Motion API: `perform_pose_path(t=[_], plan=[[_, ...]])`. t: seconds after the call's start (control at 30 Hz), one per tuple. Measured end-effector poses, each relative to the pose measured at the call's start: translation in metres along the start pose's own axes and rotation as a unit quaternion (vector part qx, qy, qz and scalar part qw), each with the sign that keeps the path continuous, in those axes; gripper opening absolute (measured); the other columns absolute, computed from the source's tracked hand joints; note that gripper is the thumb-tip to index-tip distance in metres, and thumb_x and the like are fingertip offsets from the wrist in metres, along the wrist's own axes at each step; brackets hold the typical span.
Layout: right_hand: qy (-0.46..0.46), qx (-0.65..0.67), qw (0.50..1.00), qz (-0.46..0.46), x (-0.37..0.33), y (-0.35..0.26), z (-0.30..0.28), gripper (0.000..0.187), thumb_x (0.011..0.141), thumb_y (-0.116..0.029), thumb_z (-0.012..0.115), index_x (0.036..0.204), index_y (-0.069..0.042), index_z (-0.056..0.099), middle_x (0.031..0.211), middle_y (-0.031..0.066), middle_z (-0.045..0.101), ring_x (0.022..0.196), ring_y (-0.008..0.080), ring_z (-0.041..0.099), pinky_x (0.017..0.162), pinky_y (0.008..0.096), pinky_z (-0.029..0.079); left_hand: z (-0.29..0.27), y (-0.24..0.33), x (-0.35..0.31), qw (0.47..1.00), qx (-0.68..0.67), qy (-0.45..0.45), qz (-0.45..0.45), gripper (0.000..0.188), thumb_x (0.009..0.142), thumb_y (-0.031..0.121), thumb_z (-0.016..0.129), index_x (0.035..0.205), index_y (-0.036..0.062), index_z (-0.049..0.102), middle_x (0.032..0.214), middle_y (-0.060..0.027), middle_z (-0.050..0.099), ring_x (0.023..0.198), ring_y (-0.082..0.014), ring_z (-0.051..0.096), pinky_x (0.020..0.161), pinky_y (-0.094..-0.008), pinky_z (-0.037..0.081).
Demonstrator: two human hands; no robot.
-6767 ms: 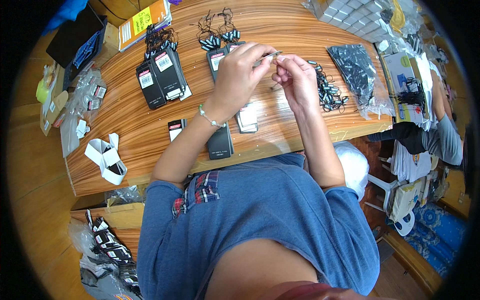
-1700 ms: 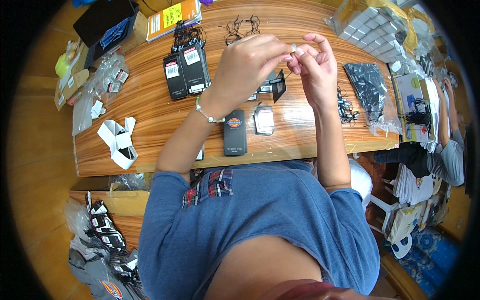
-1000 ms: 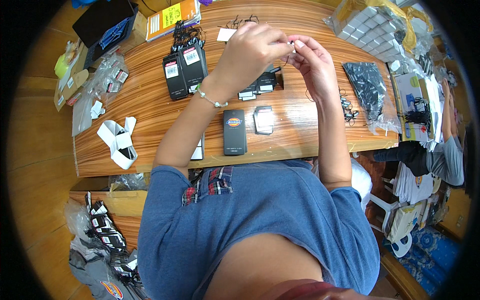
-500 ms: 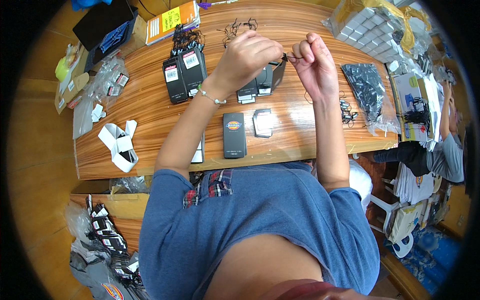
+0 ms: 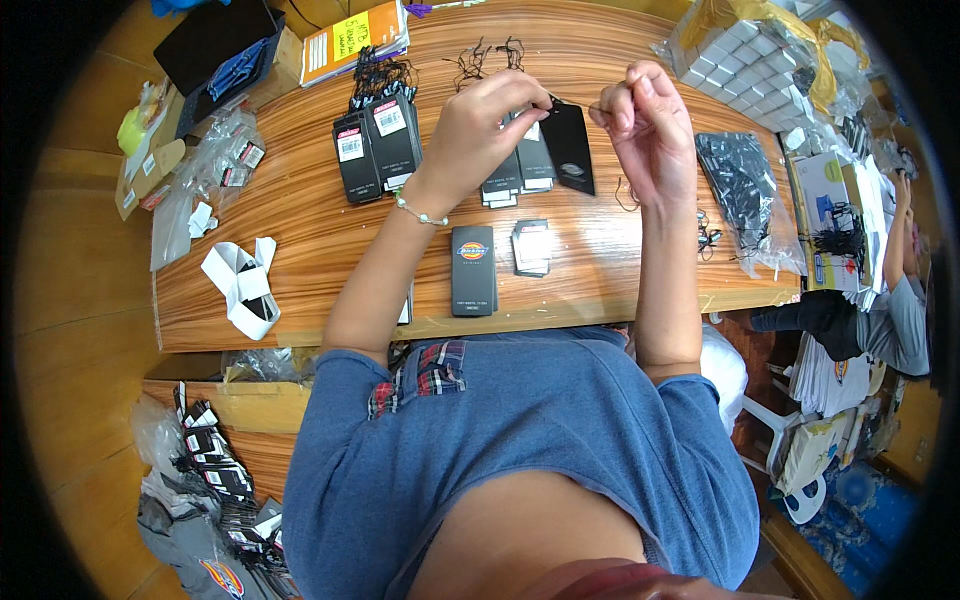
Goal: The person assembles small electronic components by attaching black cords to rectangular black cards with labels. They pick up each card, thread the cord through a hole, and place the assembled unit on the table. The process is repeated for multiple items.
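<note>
My left hand [image 5: 485, 125], with a beaded bracelet at its wrist, pinches the top corner of a black hang tag [image 5: 571, 150] that hangs tilted above the table. My right hand [image 5: 652, 130] is raised to the right of the tag, thumb and fingers pinched together; whether a thin cord is between them I cannot make out. Below the left hand lie grey-black tags [image 5: 503, 178] in stacks, partly hidden. Closer to me are a stack of dark printed tags [image 5: 472, 272] and a small pile of white stickers [image 5: 531, 247].
Strung, stickered tags [image 5: 362, 158] lie left of my hands. Loose black cords [image 5: 485, 62] are at the back. A roll of white tape [image 5: 243, 290] lies at left; a plastic bag of black pieces [image 5: 740, 180] and a wrapped box pack [image 5: 735, 55] are at right. Another person [image 5: 890, 310] works at far right.
The black tag has swung down and now hangs flat-side visible from my left hand. My right hand has moved slightly right, away from the tag.
</note>
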State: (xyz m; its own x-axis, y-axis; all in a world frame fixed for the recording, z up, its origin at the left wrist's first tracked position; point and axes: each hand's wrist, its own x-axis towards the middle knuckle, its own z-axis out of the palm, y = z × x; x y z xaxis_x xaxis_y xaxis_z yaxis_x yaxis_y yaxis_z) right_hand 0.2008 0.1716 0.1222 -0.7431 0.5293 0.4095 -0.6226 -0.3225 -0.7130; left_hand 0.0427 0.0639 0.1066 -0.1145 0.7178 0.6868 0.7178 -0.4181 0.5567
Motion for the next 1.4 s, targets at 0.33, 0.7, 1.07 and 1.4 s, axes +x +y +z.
perform_pose_path(t=[0.33,0.7,1.07,1.4], plan=[[-0.024,0.298,0.941,0.161,0.011,0.006,0.000,0.015,0.093,-0.011,0.043,0.097,0.000,0.052,0.104,0.0208,0.059,0.093,0.0236,0.061,0.087,0.0353,0.051,0.002,0.009,0.001,0.991,-0.047,-0.102,-0.065,0.050,0.070,0.025,0.074,0.110,0.0012,0.055,0.109,-0.0142,0.057,0.104,-0.0265,0.054,0.090,-0.0339,0.042],[0.035,0.226,0.969,0.091,0.006,-0.005,0.014,0.014,0.092,-0.010,0.044,0.094,0.000,0.053,0.111,0.0279,0.054,0.099,0.0289,0.059,0.086,0.0374,0.051,0.017,0.006,-0.007,0.941,-0.233,-0.120,-0.213,0.063,0.063,0.041,0.077,0.105,0.0015,0.051,0.108,-0.0148,0.054,0.106,-0.0254,0.050,0.091,-0.0361,0.040],[0.030,0.223,0.972,0.066,0.004,-0.014,0.003,0.016,0.093,-0.011,0.043,0.098,0.002,0.052,0.110,0.0238,0.056,0.098,0.0252,0.059,0.088,0.0374,0.049,0.017,0.012,-0.009,0.942,-0.260,-0.123,-0.170,0.038,0.075,0.017,0.066,0.098,0.0021,0.040,0.122,-0.0184,0.045,0.101,-0.0239,0.055,0.082,-0.0308,0.047],[0.032,0.288,0.954,0.081,0.001,-0.009,-0.014,0.017,0.093,-0.011,0.043,0.099,0.000,0.054,0.105,0.0205,0.058,0.092,0.0241,0.060,0.086,0.0372,0.050,0.017,0.011,-0.013,0.960,-0.187,-0.120,-0.171,0.034,0.087,0.014,0.053,0.119,0.0041,0.047,0.113,-0.0095,0.056,0.105,-0.0204,0.055,0.088,-0.0322,0.044]])
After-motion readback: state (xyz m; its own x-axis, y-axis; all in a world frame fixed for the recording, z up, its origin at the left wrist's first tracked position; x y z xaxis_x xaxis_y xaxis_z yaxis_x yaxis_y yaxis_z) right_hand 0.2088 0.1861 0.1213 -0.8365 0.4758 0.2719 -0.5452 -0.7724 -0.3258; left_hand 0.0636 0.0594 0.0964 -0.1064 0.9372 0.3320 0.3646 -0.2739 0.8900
